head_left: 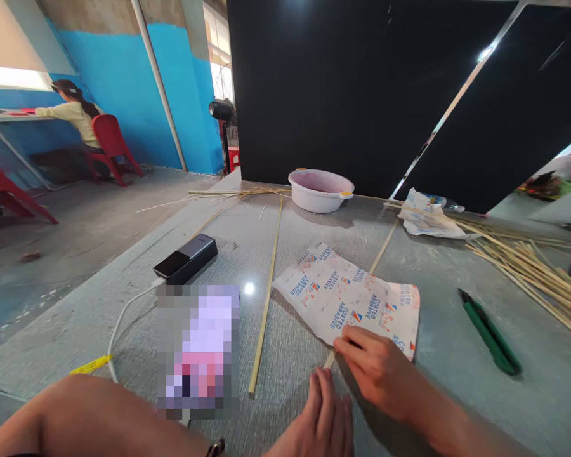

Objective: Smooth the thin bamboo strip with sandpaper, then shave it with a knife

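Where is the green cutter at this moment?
In the head view, the green cutter lies on the table at right, between the printed sheet and the pile of strips.

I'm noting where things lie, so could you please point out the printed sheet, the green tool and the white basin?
Printed sheet [346,289], head view: middle of its printed face.
Green tool [490,334], head view: middle of its body.
White basin [314,202], head view: its outer wall.
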A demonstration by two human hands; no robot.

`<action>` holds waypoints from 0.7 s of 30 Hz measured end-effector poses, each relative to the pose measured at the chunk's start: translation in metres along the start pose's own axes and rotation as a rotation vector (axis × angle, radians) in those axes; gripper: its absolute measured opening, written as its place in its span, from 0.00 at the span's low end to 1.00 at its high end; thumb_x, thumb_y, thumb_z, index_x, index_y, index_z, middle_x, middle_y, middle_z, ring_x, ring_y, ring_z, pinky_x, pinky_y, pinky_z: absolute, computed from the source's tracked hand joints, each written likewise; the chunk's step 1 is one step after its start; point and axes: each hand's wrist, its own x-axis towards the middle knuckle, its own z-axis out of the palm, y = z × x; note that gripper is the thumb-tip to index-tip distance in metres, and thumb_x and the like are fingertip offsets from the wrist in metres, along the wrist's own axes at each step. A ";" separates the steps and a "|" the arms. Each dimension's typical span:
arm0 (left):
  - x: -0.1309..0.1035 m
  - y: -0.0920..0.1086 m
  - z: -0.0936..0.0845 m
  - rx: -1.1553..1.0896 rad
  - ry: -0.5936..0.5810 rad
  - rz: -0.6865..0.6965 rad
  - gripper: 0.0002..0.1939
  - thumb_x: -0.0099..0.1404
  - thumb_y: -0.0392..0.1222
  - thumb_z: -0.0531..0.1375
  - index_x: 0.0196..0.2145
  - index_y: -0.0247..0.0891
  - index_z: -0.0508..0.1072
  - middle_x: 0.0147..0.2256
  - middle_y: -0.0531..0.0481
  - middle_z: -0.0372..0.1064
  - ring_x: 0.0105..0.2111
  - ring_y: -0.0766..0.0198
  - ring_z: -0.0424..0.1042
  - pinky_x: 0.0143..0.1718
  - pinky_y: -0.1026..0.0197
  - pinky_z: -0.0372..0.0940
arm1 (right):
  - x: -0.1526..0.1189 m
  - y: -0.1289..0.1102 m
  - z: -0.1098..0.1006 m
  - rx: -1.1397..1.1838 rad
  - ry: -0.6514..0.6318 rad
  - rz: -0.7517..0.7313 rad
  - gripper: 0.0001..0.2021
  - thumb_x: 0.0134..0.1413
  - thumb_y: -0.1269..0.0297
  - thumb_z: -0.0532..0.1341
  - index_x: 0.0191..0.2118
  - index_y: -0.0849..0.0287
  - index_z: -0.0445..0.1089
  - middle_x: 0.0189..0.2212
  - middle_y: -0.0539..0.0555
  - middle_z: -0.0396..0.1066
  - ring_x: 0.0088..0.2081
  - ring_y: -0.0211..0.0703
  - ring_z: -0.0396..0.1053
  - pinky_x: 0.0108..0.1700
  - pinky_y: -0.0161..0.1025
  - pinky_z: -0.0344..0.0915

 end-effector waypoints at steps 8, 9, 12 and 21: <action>0.001 0.005 0.007 0.017 0.046 -0.056 0.20 0.78 0.34 0.46 0.43 0.32 0.79 0.38 0.44 0.81 0.40 0.53 0.81 0.50 0.42 0.64 | -0.002 -0.001 -0.001 -0.004 -0.019 -0.011 0.16 0.68 0.82 0.50 0.40 0.60 0.72 0.36 0.57 0.72 0.36 0.49 0.72 0.35 0.43 0.65; 0.001 0.006 0.008 0.023 0.050 -0.072 0.20 0.78 0.34 0.46 0.41 0.33 0.78 0.38 0.44 0.81 0.40 0.54 0.81 0.50 0.43 0.64 | -0.003 -0.003 -0.001 -0.001 -0.028 -0.027 0.16 0.67 0.82 0.50 0.40 0.60 0.73 0.36 0.58 0.72 0.35 0.49 0.72 0.35 0.43 0.65; 0.001 0.005 0.008 0.047 0.059 -0.080 0.18 0.77 0.33 0.48 0.39 0.33 0.78 0.37 0.45 0.80 0.40 0.55 0.81 0.51 0.44 0.64 | -0.004 -0.005 0.000 0.050 -0.054 -0.051 0.15 0.67 0.81 0.51 0.41 0.60 0.73 0.36 0.57 0.72 0.35 0.48 0.72 0.34 0.42 0.65; -0.001 0.000 -0.005 0.007 -0.012 -0.103 0.18 0.79 0.39 0.49 0.49 0.34 0.79 0.37 0.47 0.78 0.40 0.56 0.79 0.50 0.45 0.61 | 0.002 0.017 -0.008 -0.042 -0.004 0.004 0.16 0.70 0.81 0.49 0.39 0.59 0.72 0.35 0.55 0.71 0.36 0.47 0.72 0.37 0.42 0.64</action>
